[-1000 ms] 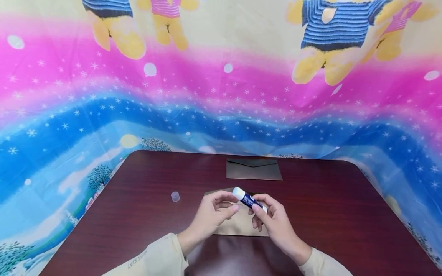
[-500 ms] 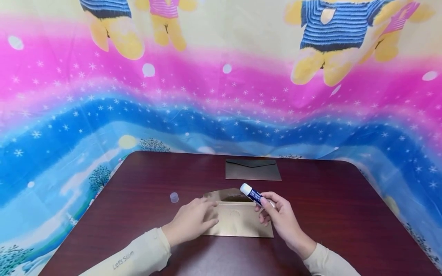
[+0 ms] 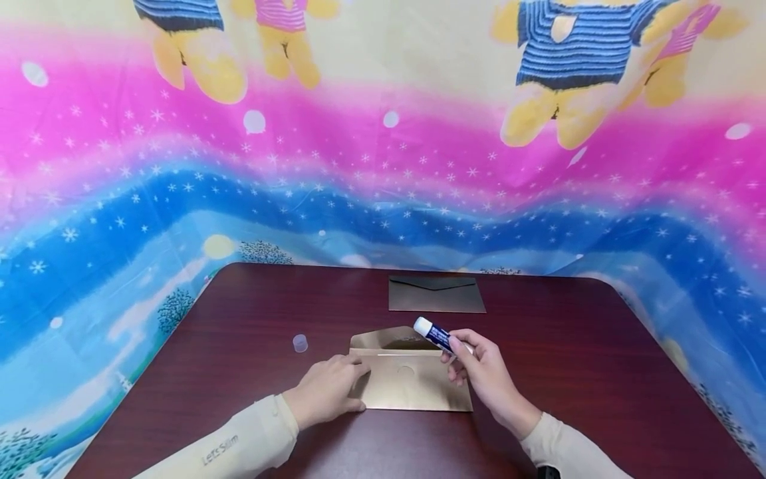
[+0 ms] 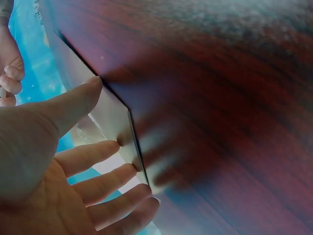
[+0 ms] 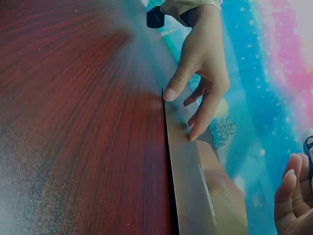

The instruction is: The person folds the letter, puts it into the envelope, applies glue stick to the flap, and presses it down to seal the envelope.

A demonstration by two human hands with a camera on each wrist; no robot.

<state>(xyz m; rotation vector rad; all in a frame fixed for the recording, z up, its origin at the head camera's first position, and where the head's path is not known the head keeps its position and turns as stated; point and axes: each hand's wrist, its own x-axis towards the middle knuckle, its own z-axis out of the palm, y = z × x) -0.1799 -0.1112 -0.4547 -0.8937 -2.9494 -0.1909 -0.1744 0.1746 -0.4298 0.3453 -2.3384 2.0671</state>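
Note:
A gold envelope lies on the table with its flap folded up at the far side. My left hand rests at the envelope's left end, its thumb at the near corner and the fingers spread along the left side. In the left wrist view those fingers touch the envelope. Above the envelope's right part, my right hand holds a glue stick, tilted, its white end toward the upper left. Only a sliver of the glue stick shows in the right wrist view.
A small clear cap sits on the table left of the envelope. Another envelope, with its flap down, lies farther back. The dark red table meets a printed cloth backdrop behind and at the sides.
My left hand has moved away from the glue stick, leftward and down onto the envelope's left end. My right hand has shifted slightly right, still holding the glue stick.

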